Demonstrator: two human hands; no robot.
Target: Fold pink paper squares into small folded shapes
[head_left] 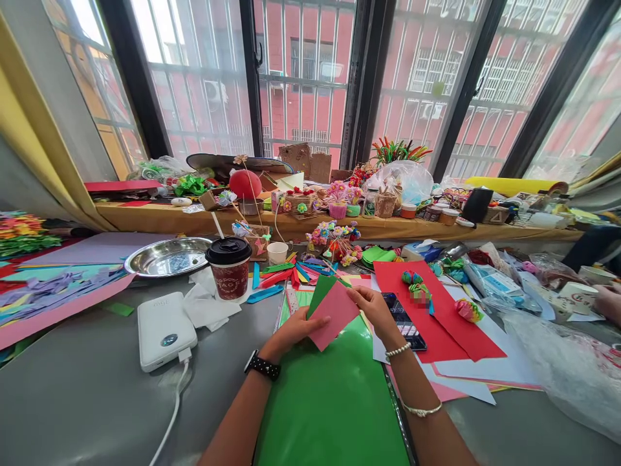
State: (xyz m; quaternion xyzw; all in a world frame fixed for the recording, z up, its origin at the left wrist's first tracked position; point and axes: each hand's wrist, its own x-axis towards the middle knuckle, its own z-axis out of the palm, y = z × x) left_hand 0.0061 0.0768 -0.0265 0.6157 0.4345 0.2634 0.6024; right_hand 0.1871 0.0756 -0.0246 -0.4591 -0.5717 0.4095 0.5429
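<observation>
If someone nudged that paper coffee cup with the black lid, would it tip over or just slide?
The coffee cup looks tall and narrower at its base, so a push near the lid could probably tip it. It stands on loose white tissue, which may slide with it. How full it is cannot be told.

phone (405,320): near-left part hidden behind right hand (373,309)
green paper (317,292): mostly covered by pink paper (334,314), only top corner showing
blurred patch (420,298): pixelated, on red sheet (436,317), contents unreadable
green mat (330,408): cut off by near edge
cup label (230,281): print too small to read
other person's hand (609,301): far right, cut off by edge
left fingertips: hidden under pink paper
</observation>
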